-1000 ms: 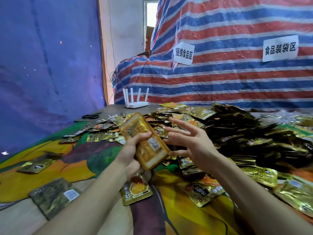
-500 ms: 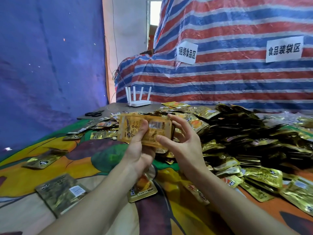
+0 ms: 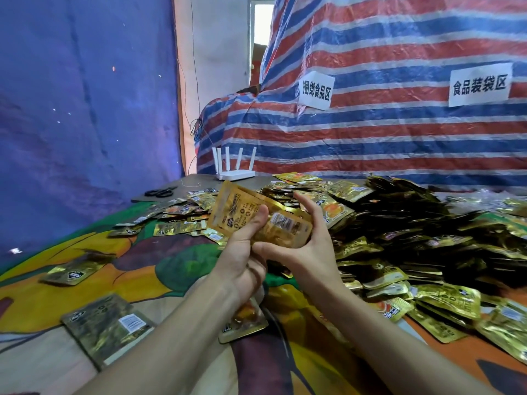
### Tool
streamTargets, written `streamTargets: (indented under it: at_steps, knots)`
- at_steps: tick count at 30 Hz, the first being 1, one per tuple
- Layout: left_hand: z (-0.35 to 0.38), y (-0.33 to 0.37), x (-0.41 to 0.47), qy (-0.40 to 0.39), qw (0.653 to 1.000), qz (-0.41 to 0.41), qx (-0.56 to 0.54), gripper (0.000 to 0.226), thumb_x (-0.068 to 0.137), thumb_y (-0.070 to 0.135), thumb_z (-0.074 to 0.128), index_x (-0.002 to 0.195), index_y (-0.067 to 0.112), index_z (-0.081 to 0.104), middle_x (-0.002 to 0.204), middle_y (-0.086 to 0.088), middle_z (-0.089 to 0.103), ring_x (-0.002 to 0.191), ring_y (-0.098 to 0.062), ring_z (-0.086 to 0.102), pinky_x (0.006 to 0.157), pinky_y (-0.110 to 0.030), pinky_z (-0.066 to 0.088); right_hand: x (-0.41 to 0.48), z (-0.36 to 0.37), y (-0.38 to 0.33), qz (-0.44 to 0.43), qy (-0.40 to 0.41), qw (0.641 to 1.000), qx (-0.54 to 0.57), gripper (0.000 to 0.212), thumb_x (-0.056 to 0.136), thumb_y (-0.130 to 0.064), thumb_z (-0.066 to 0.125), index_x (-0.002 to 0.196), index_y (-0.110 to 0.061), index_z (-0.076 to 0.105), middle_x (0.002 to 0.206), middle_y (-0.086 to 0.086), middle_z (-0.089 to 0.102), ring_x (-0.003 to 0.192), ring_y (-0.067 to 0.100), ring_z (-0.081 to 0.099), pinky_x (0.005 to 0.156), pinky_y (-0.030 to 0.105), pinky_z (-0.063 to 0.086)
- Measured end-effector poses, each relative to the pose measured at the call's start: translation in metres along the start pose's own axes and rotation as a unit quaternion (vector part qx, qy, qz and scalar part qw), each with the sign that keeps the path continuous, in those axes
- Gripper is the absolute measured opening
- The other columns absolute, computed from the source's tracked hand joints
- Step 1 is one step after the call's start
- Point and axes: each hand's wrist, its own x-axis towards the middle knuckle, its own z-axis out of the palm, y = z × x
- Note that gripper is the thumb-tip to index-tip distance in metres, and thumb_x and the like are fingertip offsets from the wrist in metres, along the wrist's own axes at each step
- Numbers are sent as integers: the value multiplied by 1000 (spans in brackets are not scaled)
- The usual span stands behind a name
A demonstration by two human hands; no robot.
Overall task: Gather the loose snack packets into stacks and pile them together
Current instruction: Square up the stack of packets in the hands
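A slim stack of golden snack packets (image 3: 239, 206) is being held in the air above the cloth-covered surface (image 3: 85, 283), tilted with its upper corner toward the left. It is being pinched by the left grip (image 3: 242, 260), whose thumb is being pressed flat on the printed face while its fingers are being hidden behind the stack. The stack's right end is being cupped by the right grip (image 3: 309, 252), with the thumb under the lower edge and the fingers hooked over the far edge. Just behind and to the right of both grips, a large heap of loose packets (image 3: 413, 238) is being carried by the surface. A single packet (image 3: 105, 329) is lying near the left forearm, and another (image 3: 245, 323) is being partly hidden beneath the wrists. A white router (image 3: 232, 169) and scissors (image 3: 159, 192) are sitting at the far edge.
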Motion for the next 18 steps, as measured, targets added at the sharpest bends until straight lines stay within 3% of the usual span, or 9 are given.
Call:
streamTargets:
  at_steps: [3,5,7,9,11,13,15,18]
  knots:
    - [3,-3,0,8,1000,-12,-26,52,72,22,79,119,4,65,112,-20,73,98,-38,73,81,-53,60,-1,3,3,1,2,1000,4,95,59,11,90,138,-24,50,102,-40,63,101,-4,68,77,15,56]
    - [2,0,0,15,999,-26,-43,54,73,23,78,121,4,64,113,-21,73,99,-40,72,82,-55,59,-1,3,3,4,-2,1000,7,89,63,9,89,136,-24,51,105,-34,66,101,-1,69,78,16,56]
    - [-1,3,1,26,998,-34,-42,60,73,27,79,128,7,63,115,-19,72,101,-39,72,84,-52,60,0,3,-1,7,1,1000,4,75,69,-9,85,135,-25,54,114,-22,67,107,3,68,86,23,56]
    - [-1,4,1,33,998,-37,-41,62,72,28,78,129,9,63,112,-17,74,95,-36,74,74,-48,62,3,-1,-5,21,6,1000,-12,62,74,-27,72,134,-27,57,119,-19,65,113,4,64,94,30,54]
    - [0,3,1,40,997,-40,-47,63,71,29,77,130,10,63,111,-17,74,92,-34,75,68,-45,62,6,-6,-4,42,-1,999,2,54,76,-30,65,130,-27,60,109,-21,70,106,3,67,83,26,56]
    - [1,3,-1,40,997,-40,-48,64,72,30,76,132,11,63,112,-16,74,93,-33,75,69,-45,60,8,-7,-2,94,-11,994,51,52,76,-29,61,128,-24,61,108,-13,73,103,13,70,79,30,57]
    - [-1,3,-2,31,998,-42,-46,64,72,30,75,133,12,62,111,-15,75,92,-32,75,69,-45,60,9,-8,-3,202,-35,969,139,56,75,-33,60,130,-22,59,118,8,70,107,29,68,82,43,53]
    - [-4,3,-5,22,998,-52,-26,64,75,30,73,134,11,61,119,-15,72,105,-32,72,83,-49,56,11,-14,-11,301,-82,937,158,52,86,-51,57,124,-16,65,117,13,72,107,30,67,85,42,53]
